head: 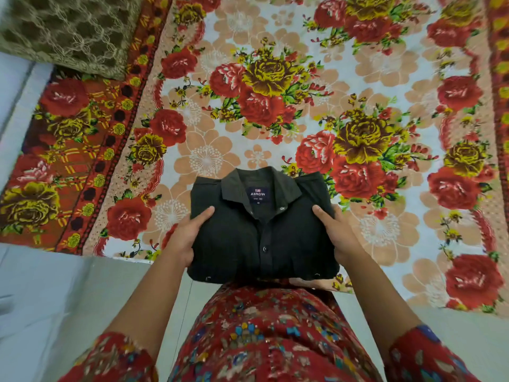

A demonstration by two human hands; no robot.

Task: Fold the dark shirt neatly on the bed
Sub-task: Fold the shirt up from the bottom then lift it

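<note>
Dark shirt [261,232], head view: folded into a compact rectangle, button placket up, with the collar [261,186] and woven label [257,194] at the far end and the bottom fold at the near end. It sits at the near edge of the bed [275,128], roughly midway along that edge, its near portion overhanging toward the person's torso (whether the underside rests on the sheet or is lifted clear cannot be told). Left hand [183,239] grips the left side and right hand [338,237] the right side, with thumbs [206,213] laid on top and the remaining fingers hidden under the cloth. The hands bracket the bundle evenly, neither nearer than the other. The collar-to-fold axis runs straight away from the person, toward the bed's far edge. Judgement: folding appears complete. What remains is to set the bundle down squarely, which calls for a short forward move along that axis so that nothing hangs off the near edge. A patterned cushion [68,31] occupies the far left corner, well apart.
</note>
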